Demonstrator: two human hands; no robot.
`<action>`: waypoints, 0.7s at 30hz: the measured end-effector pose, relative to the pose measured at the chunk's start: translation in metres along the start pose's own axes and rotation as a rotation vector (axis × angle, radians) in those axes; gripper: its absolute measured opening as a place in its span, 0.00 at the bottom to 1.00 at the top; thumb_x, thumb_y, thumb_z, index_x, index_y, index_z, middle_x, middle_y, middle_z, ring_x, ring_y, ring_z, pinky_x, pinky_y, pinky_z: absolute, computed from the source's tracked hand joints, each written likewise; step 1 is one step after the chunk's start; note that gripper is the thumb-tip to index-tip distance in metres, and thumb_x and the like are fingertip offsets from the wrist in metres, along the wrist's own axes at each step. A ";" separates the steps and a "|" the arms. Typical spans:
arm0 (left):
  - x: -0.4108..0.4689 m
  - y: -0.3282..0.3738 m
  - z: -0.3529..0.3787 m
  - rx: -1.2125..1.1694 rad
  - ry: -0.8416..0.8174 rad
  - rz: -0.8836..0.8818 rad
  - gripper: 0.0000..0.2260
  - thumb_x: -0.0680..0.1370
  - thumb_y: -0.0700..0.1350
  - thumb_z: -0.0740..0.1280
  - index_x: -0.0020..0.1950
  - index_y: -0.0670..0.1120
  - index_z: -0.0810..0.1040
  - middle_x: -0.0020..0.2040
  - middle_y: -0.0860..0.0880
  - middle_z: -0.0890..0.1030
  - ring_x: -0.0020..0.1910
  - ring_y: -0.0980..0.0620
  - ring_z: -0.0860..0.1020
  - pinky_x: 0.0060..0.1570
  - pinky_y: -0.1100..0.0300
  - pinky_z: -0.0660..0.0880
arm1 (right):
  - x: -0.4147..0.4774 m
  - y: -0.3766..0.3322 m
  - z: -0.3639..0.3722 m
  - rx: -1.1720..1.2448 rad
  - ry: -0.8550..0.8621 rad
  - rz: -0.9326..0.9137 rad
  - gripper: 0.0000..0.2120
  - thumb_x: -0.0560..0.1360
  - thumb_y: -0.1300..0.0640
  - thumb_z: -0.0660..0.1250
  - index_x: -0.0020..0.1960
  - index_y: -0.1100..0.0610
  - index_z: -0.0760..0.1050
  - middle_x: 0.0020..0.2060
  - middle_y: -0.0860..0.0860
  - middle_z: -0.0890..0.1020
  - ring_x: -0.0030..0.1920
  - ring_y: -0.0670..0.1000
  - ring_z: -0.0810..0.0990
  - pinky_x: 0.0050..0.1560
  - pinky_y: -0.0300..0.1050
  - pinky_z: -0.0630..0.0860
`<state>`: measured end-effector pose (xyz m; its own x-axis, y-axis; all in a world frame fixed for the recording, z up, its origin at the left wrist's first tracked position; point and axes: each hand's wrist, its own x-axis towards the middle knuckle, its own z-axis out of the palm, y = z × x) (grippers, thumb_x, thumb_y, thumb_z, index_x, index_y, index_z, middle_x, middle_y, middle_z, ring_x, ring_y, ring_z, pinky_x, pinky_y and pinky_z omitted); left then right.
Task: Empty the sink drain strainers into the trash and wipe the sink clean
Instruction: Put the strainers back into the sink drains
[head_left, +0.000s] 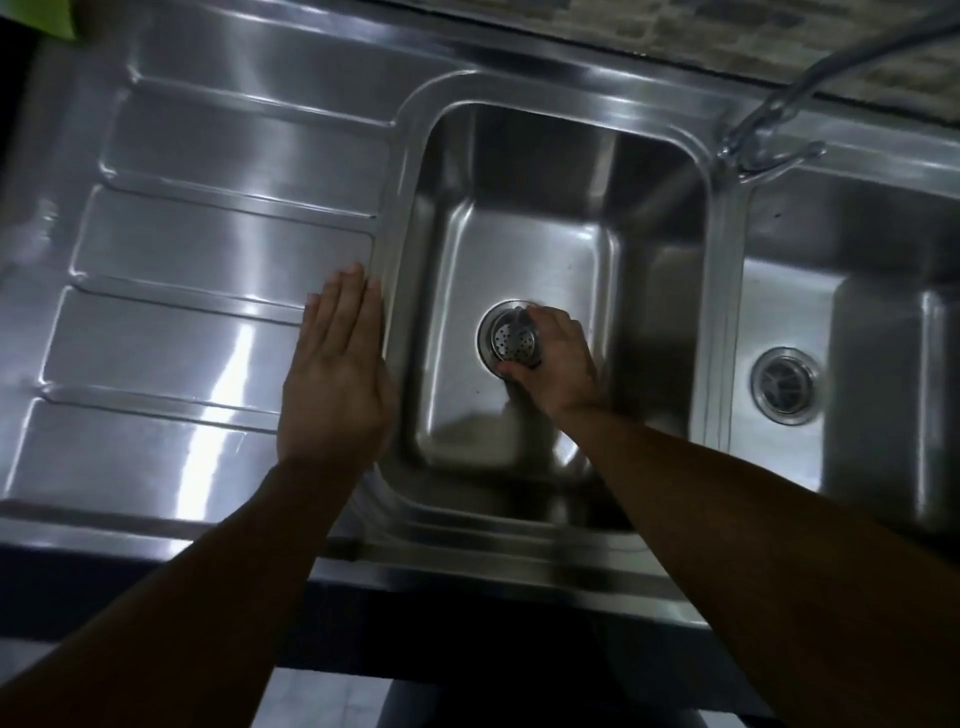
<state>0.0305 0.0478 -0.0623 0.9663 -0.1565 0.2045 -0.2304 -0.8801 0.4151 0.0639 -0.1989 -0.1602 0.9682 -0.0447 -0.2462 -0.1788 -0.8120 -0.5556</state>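
Observation:
A steel double sink fills the view. In the left basin (519, 249) a round perforated strainer (510, 340) sits at the drain. My right hand (556, 358) is down in that basin with thumb and fingers closed around the strainer's right side. My left hand (337, 374) lies flat, fingers together, on the drainboard (208, 260) at the basin's left rim, holding nothing. In the right basin (883, 322) the drain (785, 384) shows dark crossbars; I cannot tell whether a strainer is in it.
A chrome faucet (769, 124) rises at the back between the two basins, its spout running up to the right. A green object (57, 18) shows at the top left corner. The counter's front edge (467, 577) crosses below my forearms, with dark floor beneath.

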 end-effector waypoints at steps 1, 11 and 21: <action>0.001 0.000 0.000 0.002 -0.001 -0.002 0.24 0.84 0.44 0.52 0.78 0.35 0.65 0.79 0.37 0.63 0.81 0.40 0.58 0.81 0.45 0.53 | 0.001 0.002 0.002 -0.030 0.006 -0.008 0.37 0.64 0.48 0.78 0.70 0.51 0.71 0.67 0.47 0.73 0.66 0.52 0.69 0.68 0.45 0.67; 0.001 0.000 0.002 0.019 0.031 0.011 0.23 0.83 0.41 0.53 0.76 0.35 0.67 0.78 0.36 0.66 0.79 0.39 0.61 0.80 0.45 0.55 | -0.006 0.011 0.002 -0.078 -0.052 -0.068 0.33 0.69 0.53 0.76 0.72 0.54 0.72 0.72 0.51 0.73 0.72 0.55 0.69 0.74 0.42 0.61; 0.006 0.001 -0.006 0.036 -0.131 -0.044 0.27 0.80 0.42 0.50 0.77 0.33 0.65 0.78 0.34 0.63 0.79 0.35 0.59 0.80 0.44 0.52 | -0.045 -0.003 -0.058 0.059 -0.008 -0.166 0.22 0.77 0.56 0.67 0.71 0.55 0.74 0.71 0.53 0.73 0.70 0.53 0.73 0.74 0.41 0.64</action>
<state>0.0359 0.0488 -0.0556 0.9826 -0.1728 0.0685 -0.1858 -0.9024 0.3888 0.0308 -0.2279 -0.1012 0.9839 0.0918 -0.1536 -0.0271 -0.7720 -0.6350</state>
